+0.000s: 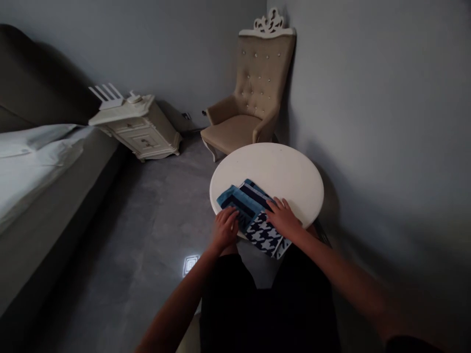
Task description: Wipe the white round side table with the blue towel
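Observation:
A folded patterned cloth (264, 232), blue and navy with a black-and-white houndstooth part, lies on the round white table (274, 164). Its houndstooth end hangs over the near edge of the tabletop. At the cloth's left edge, my left hand (224, 229) has its fingers bent and closed on the fabric; the exact grip is partly hidden. My right hand (282, 217) rests on the right side of the cloth, palm down, with fingers spread.
Behind the table stands a beige tufted armchair (235, 130). A white nightstand (147, 127) with a white router (110, 100) on it is beside the bed (40, 181) at left. A grey wall (386, 113) rises close on the right. A bright patch (190, 264) shows on the floor.

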`<state>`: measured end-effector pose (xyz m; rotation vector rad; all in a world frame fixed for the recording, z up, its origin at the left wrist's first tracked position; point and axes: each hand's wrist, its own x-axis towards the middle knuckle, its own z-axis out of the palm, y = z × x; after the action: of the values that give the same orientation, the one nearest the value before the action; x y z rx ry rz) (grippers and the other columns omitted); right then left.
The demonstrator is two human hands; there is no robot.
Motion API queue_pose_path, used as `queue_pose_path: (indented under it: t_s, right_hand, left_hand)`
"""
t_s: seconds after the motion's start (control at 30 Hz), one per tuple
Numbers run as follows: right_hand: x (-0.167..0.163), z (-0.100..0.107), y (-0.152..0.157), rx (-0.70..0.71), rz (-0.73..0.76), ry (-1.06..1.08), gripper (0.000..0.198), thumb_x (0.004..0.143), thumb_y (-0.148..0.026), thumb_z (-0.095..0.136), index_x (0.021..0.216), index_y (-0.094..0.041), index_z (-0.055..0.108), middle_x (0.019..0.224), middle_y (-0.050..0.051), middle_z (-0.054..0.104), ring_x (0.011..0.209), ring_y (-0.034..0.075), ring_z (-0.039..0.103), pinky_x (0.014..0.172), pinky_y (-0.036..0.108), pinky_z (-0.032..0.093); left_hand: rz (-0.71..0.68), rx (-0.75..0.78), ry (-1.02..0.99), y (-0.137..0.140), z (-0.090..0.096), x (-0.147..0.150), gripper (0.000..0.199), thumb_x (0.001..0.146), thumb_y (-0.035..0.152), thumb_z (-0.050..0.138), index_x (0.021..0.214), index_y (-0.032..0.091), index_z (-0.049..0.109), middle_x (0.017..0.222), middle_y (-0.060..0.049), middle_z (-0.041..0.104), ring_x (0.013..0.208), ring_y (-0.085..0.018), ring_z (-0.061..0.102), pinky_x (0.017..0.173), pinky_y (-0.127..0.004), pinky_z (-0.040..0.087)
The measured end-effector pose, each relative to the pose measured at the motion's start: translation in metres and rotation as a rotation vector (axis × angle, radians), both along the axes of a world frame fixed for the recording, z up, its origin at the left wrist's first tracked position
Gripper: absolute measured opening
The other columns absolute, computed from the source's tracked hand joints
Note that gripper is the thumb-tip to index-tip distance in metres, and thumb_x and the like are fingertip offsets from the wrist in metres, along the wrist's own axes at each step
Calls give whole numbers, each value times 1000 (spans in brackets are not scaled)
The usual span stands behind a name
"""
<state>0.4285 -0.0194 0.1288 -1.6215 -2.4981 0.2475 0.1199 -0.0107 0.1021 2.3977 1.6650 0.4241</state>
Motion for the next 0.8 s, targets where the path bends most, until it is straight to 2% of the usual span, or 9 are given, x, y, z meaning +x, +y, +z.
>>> queue_pose_path:
  t_s: [0.07, 0.17, 0.23, 0.3, 0.37, 0.43, 0.57, 0.67, 0.8]
  right_hand:
    - [-11, -1, -24, 13, -111, 32, 47, 114, -31, 57, 158, -23, 73, 180, 14, 50, 167, 42, 41, 140, 64, 28]
    - [-35, -9, -58, 30, -192, 137, 58, 114, -46, 56, 166, -23, 65, 177, 13, 54, 159, 39, 50, 136, 58, 37]
    - [-43, -18, -74, 46, -260, 169, 64, 113, -55, 57, 168, -22, 63, 174, 15, 57, 160, 40, 49, 137, 61, 37]
    - [-38, -27, -85, 58, -345, 150, 64, 112, -57, 56, 166, -23, 65, 174, 16, 57, 165, 44, 43, 138, 70, 30]
    - [-25, -35, -92, 66, -406, 106, 61, 114, -57, 52, 164, -26, 67, 176, 16, 55, 169, 47, 37, 137, 80, 22]
    - [-10, -42, -97, 72, -422, 63, 59, 115, -58, 49, 163, -29, 67, 180, 14, 49, 171, 49, 32, 135, 86, 19]
    - [6, -51, -101, 87, -377, 1, 64, 114, -60, 49, 169, -30, 61, 187, 11, 36, 175, 52, 18, 133, 89, 14]
    - [5, -54, -98, 91, -367, -2, 66, 114, -59, 49, 174, -31, 56, 189, 9, 31, 177, 51, 12, 134, 89, 10]
    - [5, -51, -87, 61, -376, -11, 69, 113, -60, 48, 174, -29, 56, 190, 9, 29, 177, 52, 10, 135, 89, 8]
  left_hand:
    - [-126, -5, 63, 27, 14, 16, 53, 109, 30, 55, 161, 23, 67, 172, -14, 59, 168, -36, 41, 140, -62, 28]
    - [-123, -1, 144, 44, 22, 35, 57, 111, 35, 54, 165, 19, 64, 177, -16, 52, 170, -39, 36, 142, -62, 21]
    - [-58, 1, 187, 34, 21, 40, 57, 113, 38, 53, 165, 18, 64, 176, -19, 52, 166, -42, 41, 138, -62, 29]
    - [-15, -12, 223, 15, 20, 40, 58, 113, 47, 54, 161, 18, 67, 170, -22, 57, 158, -46, 49, 131, -64, 37]
    - [-14, -26, 244, -5, 19, 36, 59, 111, 55, 57, 157, 21, 71, 163, -22, 63, 151, -46, 54, 129, -66, 39]
    - [-84, -11, 241, -20, 17, 31, 60, 112, 57, 57, 160, 24, 69, 168, -19, 60, 158, -45, 49, 135, -66, 32]
    - [-281, 15, 203, -33, 7, 29, 65, 114, 50, 54, 175, 28, 53, 187, -10, 39, 176, -39, 26, 144, -68, 15]
    - [-273, -4, 183, -35, -1, 33, 69, 114, 53, 55, 179, 30, 48, 190, -9, 33, 178, -40, 21, 143, -71, 14]
    - [-216, -40, 187, -31, -5, 44, 79, 110, 63, 59, 182, 34, 42, 190, -9, 30, 178, -43, 16, 141, -77, 10]
